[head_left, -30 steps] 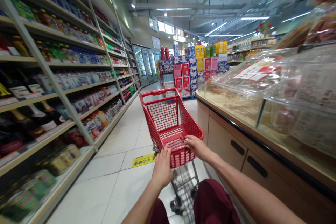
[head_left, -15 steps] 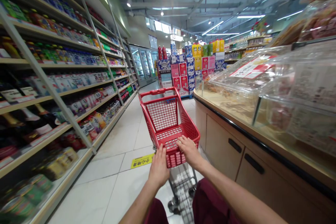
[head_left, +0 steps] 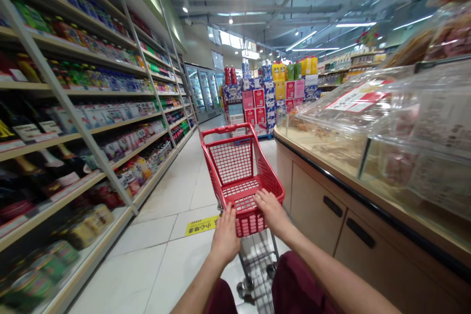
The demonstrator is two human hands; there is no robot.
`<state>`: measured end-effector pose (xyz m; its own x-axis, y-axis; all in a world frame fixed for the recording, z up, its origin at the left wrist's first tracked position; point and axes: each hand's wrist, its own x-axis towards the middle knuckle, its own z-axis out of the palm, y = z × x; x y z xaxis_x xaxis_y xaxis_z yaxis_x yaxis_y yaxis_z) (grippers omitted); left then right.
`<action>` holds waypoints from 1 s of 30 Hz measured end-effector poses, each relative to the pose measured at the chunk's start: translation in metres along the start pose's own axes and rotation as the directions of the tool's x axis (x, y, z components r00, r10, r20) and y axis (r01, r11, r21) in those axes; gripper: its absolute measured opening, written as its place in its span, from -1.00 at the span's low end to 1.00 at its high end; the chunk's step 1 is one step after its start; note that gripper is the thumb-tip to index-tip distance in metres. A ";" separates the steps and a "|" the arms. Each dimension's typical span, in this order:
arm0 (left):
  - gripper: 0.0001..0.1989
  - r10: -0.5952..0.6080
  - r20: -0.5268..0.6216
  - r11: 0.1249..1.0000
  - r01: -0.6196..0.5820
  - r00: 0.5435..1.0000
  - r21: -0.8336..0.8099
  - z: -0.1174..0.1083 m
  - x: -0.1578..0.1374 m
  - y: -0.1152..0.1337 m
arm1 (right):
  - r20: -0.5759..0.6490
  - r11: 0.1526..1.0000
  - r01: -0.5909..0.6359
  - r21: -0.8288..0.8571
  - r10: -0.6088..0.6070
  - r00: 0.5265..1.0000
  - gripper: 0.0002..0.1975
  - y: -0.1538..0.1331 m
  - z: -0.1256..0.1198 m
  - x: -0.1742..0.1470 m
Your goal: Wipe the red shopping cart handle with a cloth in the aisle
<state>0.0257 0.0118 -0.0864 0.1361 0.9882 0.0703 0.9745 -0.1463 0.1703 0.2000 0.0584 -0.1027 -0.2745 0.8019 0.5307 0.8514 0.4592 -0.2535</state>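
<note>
A red plastic shopping cart [head_left: 235, 162] stands in front of my knees, its handle bar at the far end and its basket bare inside. My left hand [head_left: 225, 235] holds the left corner of the near rim, fingers pointing forward over it. Farther right on that same rim is my right hand [head_left: 271, 212], its fingers bent over the edge into the basket. Both thumbs and the undersides of the hands are hidden. Below the basket, the dark wheels and grey frame show between my maroon-clad legs.
Drink shelves [head_left: 121, 157] line the left side. At right runs a wooden counter [head_left: 316, 206] with clear plastic packs [head_left: 368, 93] on top. Stacked drink cartons [head_left: 253, 103] stand ahead, and glass-door fridges [head_left: 204, 88] behind. A yellow floor sign [head_left: 202, 225] lies left of the cart.
The whole scene has shifted slightly right in the picture, as if my head turned a little left. Both hands keep their places on the cart's rim.
</note>
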 end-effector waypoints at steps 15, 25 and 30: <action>-0.20 -0.011 0.020 0.996 0.009 1.000 0.094 0.003 -0.004 0.017 | -0.146 0.980 -0.197 0.018 0.198 0.969 -0.58 0.020 0.001 -0.012; -0.20 -0.002 0.048 0.995 -0.003 0.999 0.104 -0.002 -0.004 0.015 | -0.149 0.993 0.067 0.098 -0.052 0.987 -0.61 -0.021 0.025 -0.017; -0.22 0.002 0.060 0.995 -0.008 0.998 0.104 -0.003 -0.004 0.014 | -0.188 0.979 -0.202 0.039 0.206 0.960 -0.59 0.034 -0.003 -0.019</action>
<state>0.0384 0.0052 -0.0817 0.1486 0.9888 0.0120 0.9866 -0.1490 0.0667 0.2355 0.0572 -0.1187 -0.0044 0.7929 0.6093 0.8710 0.3024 -0.3872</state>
